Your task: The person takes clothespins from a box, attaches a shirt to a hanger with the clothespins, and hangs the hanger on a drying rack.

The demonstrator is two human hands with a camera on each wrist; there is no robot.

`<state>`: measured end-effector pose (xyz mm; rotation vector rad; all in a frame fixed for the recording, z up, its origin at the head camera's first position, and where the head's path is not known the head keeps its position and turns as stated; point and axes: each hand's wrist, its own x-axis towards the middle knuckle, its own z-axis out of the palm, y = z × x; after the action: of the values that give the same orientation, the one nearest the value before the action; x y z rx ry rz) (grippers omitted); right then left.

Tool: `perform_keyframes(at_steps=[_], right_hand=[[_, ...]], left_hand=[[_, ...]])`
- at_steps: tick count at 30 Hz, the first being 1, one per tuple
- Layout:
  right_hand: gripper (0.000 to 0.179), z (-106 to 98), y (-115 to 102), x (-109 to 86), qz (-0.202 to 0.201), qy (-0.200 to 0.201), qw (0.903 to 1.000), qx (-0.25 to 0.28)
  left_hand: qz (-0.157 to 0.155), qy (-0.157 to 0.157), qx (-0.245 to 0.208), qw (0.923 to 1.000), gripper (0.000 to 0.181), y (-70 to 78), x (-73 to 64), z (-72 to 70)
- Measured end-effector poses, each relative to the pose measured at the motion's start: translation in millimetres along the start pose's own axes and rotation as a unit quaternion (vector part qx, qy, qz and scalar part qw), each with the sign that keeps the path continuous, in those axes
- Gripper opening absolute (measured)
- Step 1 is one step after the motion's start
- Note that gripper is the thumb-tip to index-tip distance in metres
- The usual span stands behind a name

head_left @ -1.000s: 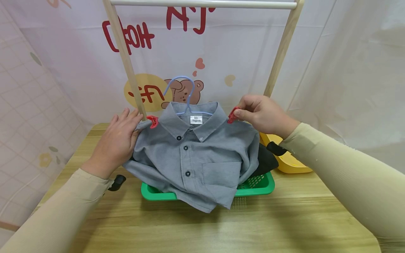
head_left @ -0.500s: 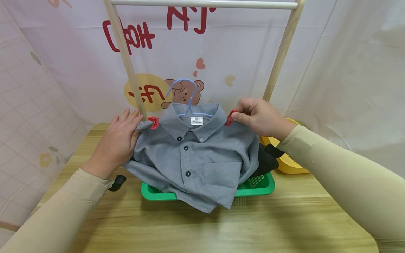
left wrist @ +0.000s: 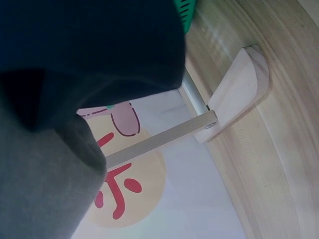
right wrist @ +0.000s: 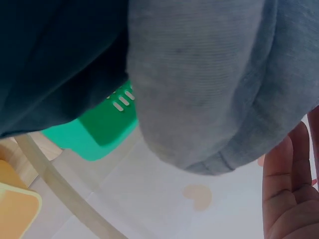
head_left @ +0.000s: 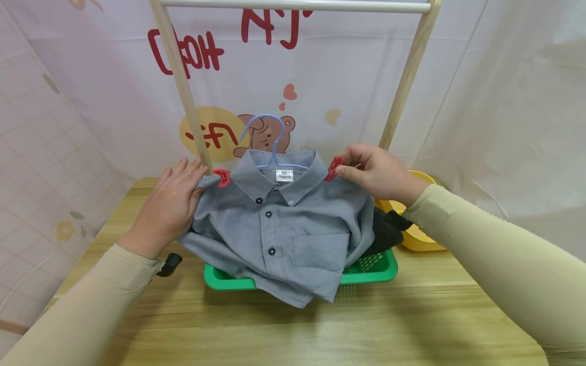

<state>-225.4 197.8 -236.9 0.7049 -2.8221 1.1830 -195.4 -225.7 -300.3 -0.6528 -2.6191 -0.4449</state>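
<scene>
A grey button-up shirt [head_left: 274, 223] hangs on a blue hanger [head_left: 276, 133], its lower part draped over a green basket [head_left: 368, 275]. My left hand [head_left: 166, 208] holds the shirt's left-side shoulder between thumb and index finger, the other fingers extended; its thumb tip is hidden. Beside it, a red clothespin [head_left: 223, 177] sits on that shoulder. My right hand [head_left: 377, 170] pinches another red clothespin [head_left: 334, 168] at the opposite shoulder, close to the collar. Whether its jaws grip the cloth is hard to tell. Grey cloth fills much of both wrist views.
A wooden rack with a white top rail [head_left: 293, 6] stands behind the shirt. Dark cloth [head_left: 383, 235] lies in the basket's right side. At the right is a yellow container [head_left: 418, 239]. The wooden table [head_left: 293, 335] extends in front; a printed curtain hangs behind.
My right hand has moved slightly down with its clothespin, which has come nearer the collar and turned a little. The hanger hook has shifted slightly down and right. My left hand stays in place.
</scene>
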Motion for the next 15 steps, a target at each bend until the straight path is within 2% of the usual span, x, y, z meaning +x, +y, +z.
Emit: perform_keyframes(at_steps=[8,15], right_hand=[[0.013,-2.9,7.2,-1.7,0.0,-0.009,0.9999,-0.01],[0.025,-8.1,16.9,-6.9,0.008,-0.019,0.9988,-0.044]], left_hand=[[-0.009,-0.003,0.002,1.0,0.044,2.1,-1.3,0.1],[-0.014,-0.007,0.006,0.9999,0.045,2.2,-1.9,0.5]])
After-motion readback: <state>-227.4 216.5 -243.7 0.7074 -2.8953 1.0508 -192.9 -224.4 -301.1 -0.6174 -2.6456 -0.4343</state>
